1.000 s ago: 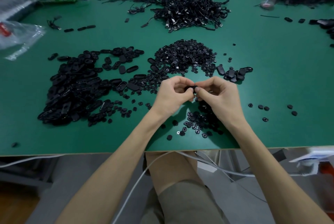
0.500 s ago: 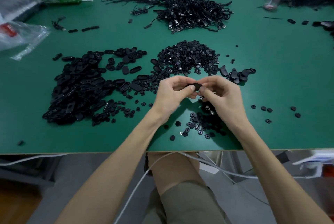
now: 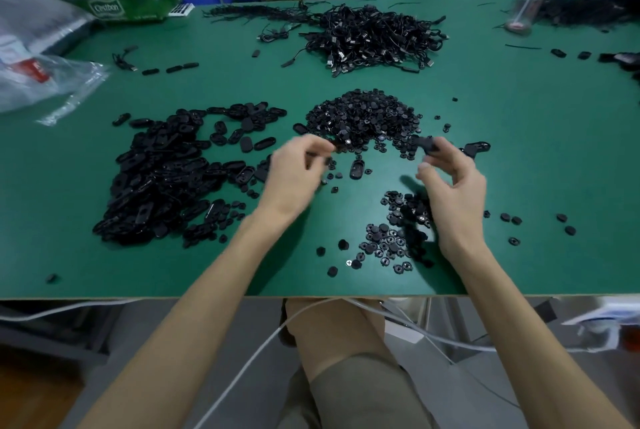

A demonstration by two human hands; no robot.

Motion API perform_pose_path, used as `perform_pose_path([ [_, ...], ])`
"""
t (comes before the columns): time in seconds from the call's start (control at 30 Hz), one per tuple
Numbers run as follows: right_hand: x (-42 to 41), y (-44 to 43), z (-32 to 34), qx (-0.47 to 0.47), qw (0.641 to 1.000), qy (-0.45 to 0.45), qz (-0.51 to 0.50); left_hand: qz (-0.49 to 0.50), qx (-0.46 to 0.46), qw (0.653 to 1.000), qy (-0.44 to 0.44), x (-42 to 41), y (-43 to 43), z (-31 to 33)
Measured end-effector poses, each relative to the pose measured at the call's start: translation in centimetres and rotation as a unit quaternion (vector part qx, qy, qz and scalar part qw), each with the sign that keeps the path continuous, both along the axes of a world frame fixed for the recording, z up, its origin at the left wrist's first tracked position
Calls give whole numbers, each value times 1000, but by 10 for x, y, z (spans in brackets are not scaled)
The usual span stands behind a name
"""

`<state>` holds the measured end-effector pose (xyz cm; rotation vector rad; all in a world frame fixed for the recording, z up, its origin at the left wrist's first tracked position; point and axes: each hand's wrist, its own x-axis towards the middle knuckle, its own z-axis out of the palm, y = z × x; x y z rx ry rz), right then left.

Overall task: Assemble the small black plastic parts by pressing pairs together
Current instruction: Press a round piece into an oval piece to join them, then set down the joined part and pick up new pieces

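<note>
Now our hands have come apart. Half a second ago they met over the middle of the green table (image 3: 519,158), both pinching one black part between them. At this moment the left hand (image 3: 294,174) has swung out to the left and the right hand (image 3: 450,186) has moved right.

The black part (image 3: 428,146) sits at the right hand's fingertips, held above the table just beside the small cluster of joined parts (image 3: 477,148). The fingers curl round it, though blur keeps us from saying how firmly it is pinched. The left hand's fingers are loosely curled near the edge of the pile of round pieces (image 3: 363,117) and smeared by motion, so we cannot tell whether they hold anything.

A lone oval shell (image 3: 356,169) lies on the table between the hands, and the heap of oval shells (image 3: 162,179) is well to the left.

We judge that one pair is now pressed together and about to be set aside, while the left hand goes for the next piece. Both piles are large, so most of the work is left.
</note>
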<state>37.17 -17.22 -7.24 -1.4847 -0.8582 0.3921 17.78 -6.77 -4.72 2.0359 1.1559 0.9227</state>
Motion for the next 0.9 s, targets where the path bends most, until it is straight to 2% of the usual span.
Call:
perform_pose_path([
  [0.1,2,3,-3,-17,998,52,-15,99,68,978,169,-44,27,10],
  [0.2,5,7,-4,-19,992,123,7,159,54,924,343,-87,52,16],
  [0.27,6,9,-3,-22,989,143,14,167,30,900,403,-104,58,18],
  [0.3,6,9,-4,-26,989,141,17,167,26,900,402,-109,58,18],
  [0.43,3,5,-4,-62,996,60,37,186,82,905,375,-113,51,8],
  [0.53,-2,3,-1,-83,992,-82,36,221,149,895,357,-107,45,7],
  [0.63,-7,5,-2,-136,967,-215,30,205,165,928,263,-88,33,10],
  [0.7,-9,7,0,-201,945,-255,43,166,114,965,169,-69,24,12],
  [0.77,-10,9,-1,-228,933,-272,53,109,18,991,72,-48,16,14],
  [0.83,-11,10,-1,-216,937,-270,56,42,-82,996,-19,-28,8,13],
  [0.9,-10,11,-2,-205,942,-260,54,-17,-139,987,-78,-11,1,9],
])
